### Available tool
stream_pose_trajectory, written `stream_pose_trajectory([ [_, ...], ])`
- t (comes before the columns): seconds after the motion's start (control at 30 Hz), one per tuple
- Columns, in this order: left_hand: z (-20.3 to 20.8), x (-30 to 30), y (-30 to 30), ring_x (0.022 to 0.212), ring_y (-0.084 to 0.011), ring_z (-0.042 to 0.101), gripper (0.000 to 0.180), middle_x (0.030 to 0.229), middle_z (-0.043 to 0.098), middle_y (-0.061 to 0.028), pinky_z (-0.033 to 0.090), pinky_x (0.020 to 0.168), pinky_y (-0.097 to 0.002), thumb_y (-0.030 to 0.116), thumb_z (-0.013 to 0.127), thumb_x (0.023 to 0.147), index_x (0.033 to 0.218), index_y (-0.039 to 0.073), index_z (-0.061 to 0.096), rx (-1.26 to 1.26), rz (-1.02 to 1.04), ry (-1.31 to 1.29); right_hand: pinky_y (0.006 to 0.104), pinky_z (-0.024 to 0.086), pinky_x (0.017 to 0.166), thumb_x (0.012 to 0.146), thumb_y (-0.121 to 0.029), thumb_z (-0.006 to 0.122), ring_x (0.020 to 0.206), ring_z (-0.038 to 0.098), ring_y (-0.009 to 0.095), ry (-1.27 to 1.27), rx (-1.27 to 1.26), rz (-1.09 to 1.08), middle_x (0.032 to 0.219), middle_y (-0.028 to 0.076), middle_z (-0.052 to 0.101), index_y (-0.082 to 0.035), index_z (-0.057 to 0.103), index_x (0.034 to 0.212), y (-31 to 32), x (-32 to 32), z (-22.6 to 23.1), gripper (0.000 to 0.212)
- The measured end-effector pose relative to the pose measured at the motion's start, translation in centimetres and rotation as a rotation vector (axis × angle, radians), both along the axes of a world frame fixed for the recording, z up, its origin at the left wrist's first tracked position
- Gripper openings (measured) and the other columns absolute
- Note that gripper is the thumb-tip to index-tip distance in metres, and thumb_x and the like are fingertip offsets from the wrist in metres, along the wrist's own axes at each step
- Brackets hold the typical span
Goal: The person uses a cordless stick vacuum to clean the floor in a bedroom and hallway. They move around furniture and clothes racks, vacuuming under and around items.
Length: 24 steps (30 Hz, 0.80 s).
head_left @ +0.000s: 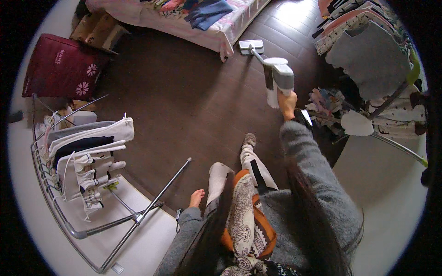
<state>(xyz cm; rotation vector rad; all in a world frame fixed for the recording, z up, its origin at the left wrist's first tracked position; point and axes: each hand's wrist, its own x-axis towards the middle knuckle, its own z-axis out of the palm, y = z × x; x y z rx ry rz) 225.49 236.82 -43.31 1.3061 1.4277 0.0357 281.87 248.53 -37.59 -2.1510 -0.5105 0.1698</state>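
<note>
Out in front, my right hand is wrapped round the handle of a white and grey cordless vacuum cleaner. Its tube slants away to a flat white floor head, which rests on the dark floor beside the bed's corner. My left hand hangs low at my side with nothing in it, its fingers loosely stretched. Nearest to that hand is the metal leg of a drying rack.
A bed with a pink striped cover and clothes stands at the far side. White and dark clothes hang on the left rack. A maroon bag and a cardboard box are far left. More clothes hang at right.
</note>
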Motion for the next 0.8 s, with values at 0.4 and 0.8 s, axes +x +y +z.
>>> stream_pose_trajectory([
  [0.4,-1.8,-2.8,7.6,0.071,-0.0149,0.054,0.031,0.088,0.060,-0.0049,0.040,0.057,-0.0280,0.033,0.050,0.081,0.101,0.010,0.056,-0.406,0.292,0.257,0.0258,0.044,0.063,0.064,-0.012,0.069,0.075,0.054,0.012,0.436,0.080,-0.022,0.084,0.013,0.060,0.004,0.058,0.088,-22.6,-8.9,15.6,0.031],
  [0.8,-2.7,14.1,44.5,0.067,-0.0095,0.053,0.026,0.083,0.062,-0.0014,0.039,0.053,-0.0236,0.029,0.046,0.085,0.098,0.010,0.059,-0.155,0.054,-0.061,0.0245,0.037,0.045,0.068,0.001,0.057,0.049,0.049,0.014,0.583,0.760,-0.748,0.059,0.006,0.052,0.001,0.053,0.066,-9.1,-10.7,12.7,0.005],
])
